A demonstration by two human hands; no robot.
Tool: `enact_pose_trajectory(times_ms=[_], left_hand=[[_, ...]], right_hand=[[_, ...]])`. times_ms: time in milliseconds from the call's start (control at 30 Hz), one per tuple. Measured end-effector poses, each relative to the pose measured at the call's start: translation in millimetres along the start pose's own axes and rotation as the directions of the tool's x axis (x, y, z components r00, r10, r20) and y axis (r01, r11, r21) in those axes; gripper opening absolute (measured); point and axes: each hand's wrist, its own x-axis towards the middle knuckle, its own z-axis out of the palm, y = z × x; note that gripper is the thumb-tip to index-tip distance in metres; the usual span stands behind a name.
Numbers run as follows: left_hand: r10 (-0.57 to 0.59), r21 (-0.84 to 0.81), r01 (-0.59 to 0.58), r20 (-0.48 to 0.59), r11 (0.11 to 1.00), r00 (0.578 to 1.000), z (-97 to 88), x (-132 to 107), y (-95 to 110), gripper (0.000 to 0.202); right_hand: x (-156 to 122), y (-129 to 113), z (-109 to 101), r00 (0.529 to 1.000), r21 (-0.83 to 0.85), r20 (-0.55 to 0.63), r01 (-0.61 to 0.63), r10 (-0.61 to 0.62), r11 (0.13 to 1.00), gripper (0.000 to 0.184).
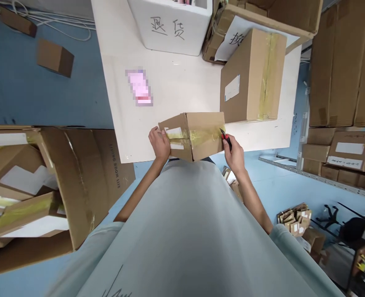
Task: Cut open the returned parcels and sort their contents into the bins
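One small taped box [201, 132] sits at the near edge of the surface [170, 82] between two hands. The left hand [159, 143] has its fingers clasped on the box's left end, and the right hand [234, 153] has its fingers closed around one red-tipped cutter [226, 138] at the tape. Farther back are one larger taped box [253, 78] and one white bin [173, 24].

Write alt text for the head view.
A person's left hand steadies a small taped cardboard box at the edge of a white table while the right hand holds a red-and-black cutter at its taped corner. A larger taped box and a white bin stand behind.
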Motion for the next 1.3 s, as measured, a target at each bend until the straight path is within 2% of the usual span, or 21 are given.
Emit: enact_pose_trajectory(times_ms=[100,200,267,333,433,500,600,667,767,933,1300], left_hand=[[-0.020,0.008,0.019,0.182,1.000,0.983,19.6,5.5,6.7,0.031],[-0.016,-0.019,0.024,0.331,1.000,0.943,23.3,10.8,12.3,0.034],[-0.015,-0.041,0.031,0.351,0.999,0.936,13.5,17.2,15.9,0.038],[0.008,-0.083,0.021,0.331,0.996,0.944,-4.8,27.4,23.7,0.039],[0.161,-0.245,-0.081,0.327,0.966,0.931,-38.9,47.2,52.0,0.041],[0.299,-0.349,-0.167,0.372,0.922,0.879,-58.0,60.5,79.6,0.039],[0.406,-0.351,-0.257,0.467,0.901,0.786,-73.2,77.4,115.9,0.036],[0.414,-0.343,-0.260,0.529,0.903,0.740,-75.2,86.1,127.7,0.036],[0.399,-0.347,-0.227,0.584,0.910,0.707,-73.9,94.5,128.5,0.037],[0.388,-0.357,-0.201,0.596,0.912,0.703,-73.5,97.2,121.7,0.035],[0.363,-0.339,-0.190,0.578,0.921,0.731,-70.7,90.9,121.7,0.032]], right_hand=[[-3.0,-15.7,1.5,0.996,-0.125,-0.049,0.072,-0.078,0.990,0.043],[-6.3,-31.3,8.3,0.997,-0.262,-0.026,0.068,-0.078,0.963,0.044],[-10.1,-40.4,10.1,0.999,-0.323,-0.036,0.019,-0.033,0.946,0.045],[-16.4,-49.1,7.7,0.998,-0.339,-0.064,-0.026,0.004,0.940,0.047],[-29.3,-65.6,1.5,0.997,-0.311,-0.061,-0.055,0.038,0.949,0.050],[-37.6,-81.4,0.8,0.998,-0.272,-0.027,-0.065,0.060,0.960,0.051],[-44.1,-109.9,9.7,0.993,-0.191,0.081,-0.069,0.086,0.979,0.051],[-43.5,-127.9,20.7,0.981,-0.140,0.172,-0.067,0.091,0.988,0.052],[-36.6,-147.1,38.8,0.964,-0.113,0.249,-0.066,0.092,0.991,0.058],[-20.8,-156.3,58.1,0.958,-0.129,0.273,-0.055,0.089,0.990,0.068],[-11.1,-168.4,69.2,0.935,-0.280,0.332,-0.032,0.128,0.959,0.067]])
